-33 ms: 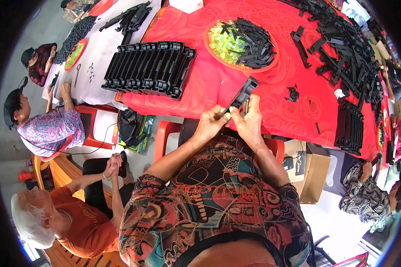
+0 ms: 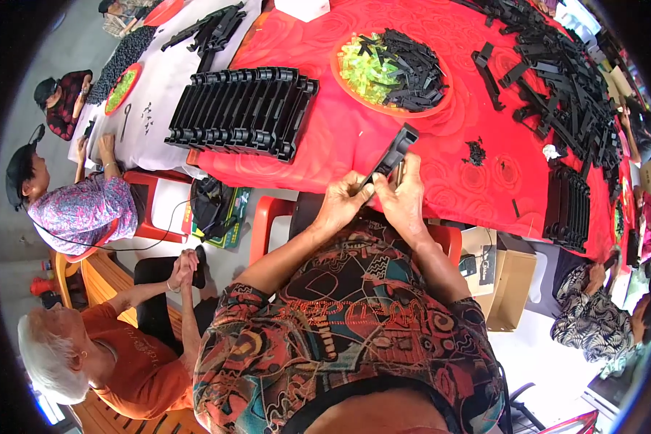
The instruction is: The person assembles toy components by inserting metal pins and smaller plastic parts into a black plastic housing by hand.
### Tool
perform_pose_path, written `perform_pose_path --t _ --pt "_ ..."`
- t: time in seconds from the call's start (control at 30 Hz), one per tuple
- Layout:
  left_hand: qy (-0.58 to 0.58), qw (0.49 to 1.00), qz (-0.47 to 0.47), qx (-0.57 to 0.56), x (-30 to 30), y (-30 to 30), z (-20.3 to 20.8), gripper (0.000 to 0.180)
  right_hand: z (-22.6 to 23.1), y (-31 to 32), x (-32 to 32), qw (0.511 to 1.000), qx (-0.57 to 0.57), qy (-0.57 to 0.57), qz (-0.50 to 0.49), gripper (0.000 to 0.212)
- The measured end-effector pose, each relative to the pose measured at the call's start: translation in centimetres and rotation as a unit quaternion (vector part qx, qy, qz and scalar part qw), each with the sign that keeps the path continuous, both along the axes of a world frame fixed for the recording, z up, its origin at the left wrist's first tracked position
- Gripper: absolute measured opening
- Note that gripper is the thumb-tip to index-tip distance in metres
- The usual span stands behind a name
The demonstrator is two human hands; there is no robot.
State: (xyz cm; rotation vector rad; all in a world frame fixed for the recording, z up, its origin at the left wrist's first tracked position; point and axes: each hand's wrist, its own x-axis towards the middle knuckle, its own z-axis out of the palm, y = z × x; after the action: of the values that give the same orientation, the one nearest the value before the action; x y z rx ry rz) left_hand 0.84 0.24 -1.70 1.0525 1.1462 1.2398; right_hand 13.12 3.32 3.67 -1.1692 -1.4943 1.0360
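A long black plastic part (image 2: 396, 150) slants up and away over the near edge of the red table. My left hand (image 2: 342, 200) is closed round its lower end, thumb pressed on it. My right hand (image 2: 403, 197) grips the same part from the right, its thumb close to the left thumb. A thin light-brown edge shows by the right fingers; I cannot make out what it is. Beyond the hands stands an orange-red bowl (image 2: 338, 78) with yellow-green strips (image 2: 365, 70) and black strips (image 2: 418, 72).
A neat row of black parts (image 2: 242, 108) lies left, another stack (image 2: 568, 206) right. Loose black parts (image 2: 550, 79) pile up far right, near small black bits (image 2: 475, 151). One person in orange (image 2: 141, 362) sits at my left, another in patterned clothes (image 2: 87, 206) beyond. A cardboard box (image 2: 512, 293) stands right.
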Motion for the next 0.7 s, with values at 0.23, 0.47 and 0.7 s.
perform_pose_path --t 0.23,0.47,0.7 --pt "-0.059 0.998 0.037 0.007 1.0 -0.2 0.6 0.006 -0.1 -0.4 -1.0 0.999 -0.017 -0.002 -0.041 0.044" --pt "-0.049 0.996 0.069 -0.023 1.0 -0.1 -0.5 0.010 -1.3 -0.2 -1.6 0.998 -0.021 0.042 -0.033 0.045" --pt "-0.052 0.994 0.088 -0.041 1.3 0.1 0.4 0.013 -2.6 0.1 -1.8 0.998 -0.002 0.014 -0.066 0.042"
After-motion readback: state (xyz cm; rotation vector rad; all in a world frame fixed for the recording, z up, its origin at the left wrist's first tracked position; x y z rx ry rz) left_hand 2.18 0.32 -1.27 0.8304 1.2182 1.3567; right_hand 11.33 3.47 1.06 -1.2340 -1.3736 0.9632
